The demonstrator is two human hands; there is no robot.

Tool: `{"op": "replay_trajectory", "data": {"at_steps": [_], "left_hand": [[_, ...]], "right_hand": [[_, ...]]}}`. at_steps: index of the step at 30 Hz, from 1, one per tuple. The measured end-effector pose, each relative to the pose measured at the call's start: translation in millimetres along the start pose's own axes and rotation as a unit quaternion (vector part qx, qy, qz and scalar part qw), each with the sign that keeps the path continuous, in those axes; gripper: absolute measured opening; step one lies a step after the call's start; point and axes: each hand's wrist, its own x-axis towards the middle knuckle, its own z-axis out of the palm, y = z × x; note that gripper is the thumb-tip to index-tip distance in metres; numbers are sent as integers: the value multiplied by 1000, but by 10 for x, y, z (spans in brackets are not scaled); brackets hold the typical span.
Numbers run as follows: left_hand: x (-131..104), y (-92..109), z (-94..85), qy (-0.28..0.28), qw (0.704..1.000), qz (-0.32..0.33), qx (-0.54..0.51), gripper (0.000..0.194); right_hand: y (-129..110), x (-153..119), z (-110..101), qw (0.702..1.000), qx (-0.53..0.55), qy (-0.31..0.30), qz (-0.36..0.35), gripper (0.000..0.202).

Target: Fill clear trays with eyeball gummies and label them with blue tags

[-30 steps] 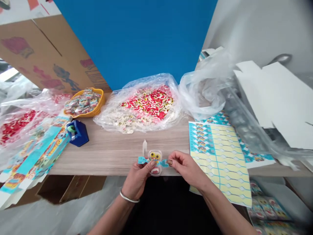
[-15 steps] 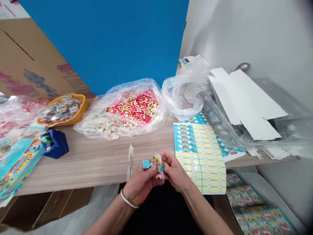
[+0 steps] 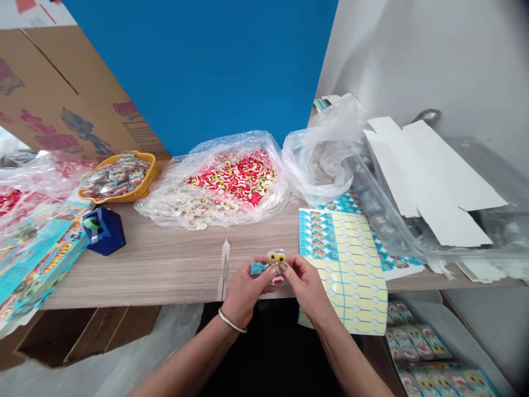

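Between my two hands is a small clear plastic pack (image 3: 278,281) with two yellow eye-shaped pieces at its top and a red and white mouth-shaped piece below. A blue printed label (image 3: 258,268) lies across its middle, one end sticking out to the left. My left hand (image 3: 249,284) grips the pack's left side, thumb on the label. From the right, my right hand (image 3: 305,282) pinches it, thumb pressed on the front. Just beside my right hand lies a sheet of labels (image 3: 357,270), partly peeled to yellow backing. Pale tweezers (image 3: 223,269) rest left of my left hand.
An open plastic bag (image 3: 231,182) of red, white and yellow pieces lies at the back. Further left are a yellow basket (image 3: 151,179) of filled packs and a blue tape dispenser (image 3: 108,231). White cut card (image 3: 433,176) covers a clear bin at right. Filled packs (image 3: 417,342) sit below.
The pack has turned from edge-on to face me, its eyes and mouth now showing. My hands stay on it, thumbs closer together over the label. The view has shifted slightly left.
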Motion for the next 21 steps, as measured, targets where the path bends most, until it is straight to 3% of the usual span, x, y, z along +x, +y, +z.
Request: {"op": "replay_trajectory", "data": {"at_steps": [6,10,15,21], "left_hand": [[25,56,-105,31,995,83,-44,32],[22,76,-133,-4,996,32,-86,32],[9,58,-67,-96,988,-23,-121,32],[37,40,-28,-98,984,-37,-148,32]], "right_hand": [[-51,-8,-81,999,25,13,24,32],[-48,-41,-80,994,101,-9,42,27],[-35,-84,16,977,193,-56,69,26],[-40,-54,104,993,107,-35,28,25]]}}
